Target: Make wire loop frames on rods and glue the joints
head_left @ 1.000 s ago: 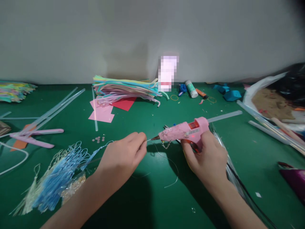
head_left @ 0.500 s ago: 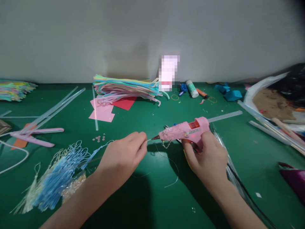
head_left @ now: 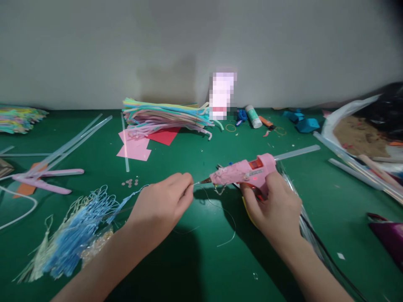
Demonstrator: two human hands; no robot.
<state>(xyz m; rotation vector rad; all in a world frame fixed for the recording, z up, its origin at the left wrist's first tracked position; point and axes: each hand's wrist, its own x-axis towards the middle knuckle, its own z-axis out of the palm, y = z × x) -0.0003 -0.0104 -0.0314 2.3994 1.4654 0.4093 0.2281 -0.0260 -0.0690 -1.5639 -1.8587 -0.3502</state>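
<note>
My right hand (head_left: 275, 205) is wrapped round the handle of a pink glue gun (head_left: 242, 171), whose nozzle points left. A clear glue stick (head_left: 297, 153) sticks out of its back end. My left hand (head_left: 166, 197) is closed in a pinch on a thin pale strand, with a short tip (head_left: 196, 183) showing at the nozzle; I cannot tell whether the two touch. A fine thread (head_left: 231, 218) curves down over the table below the nozzle. Blue tassels (head_left: 71, 239) and a clear bag of small beads (head_left: 97, 245) lie beside my left forearm.
A bundle of pastel pipe cleaners (head_left: 166, 117) lies at the back, near pink paper (head_left: 138, 151). Pink-handled pliers or scissors (head_left: 47, 180) and glue sticks (head_left: 75, 140) are at left. A white tube (head_left: 253, 116) and a bag (head_left: 330, 121) stand at right. A black cord (head_left: 321, 247) runs beside my right forearm.
My left hand has shifted very slightly left, and a small pale bit now shows between its fingertips and the nozzle. The glue gun stays almost still.
</note>
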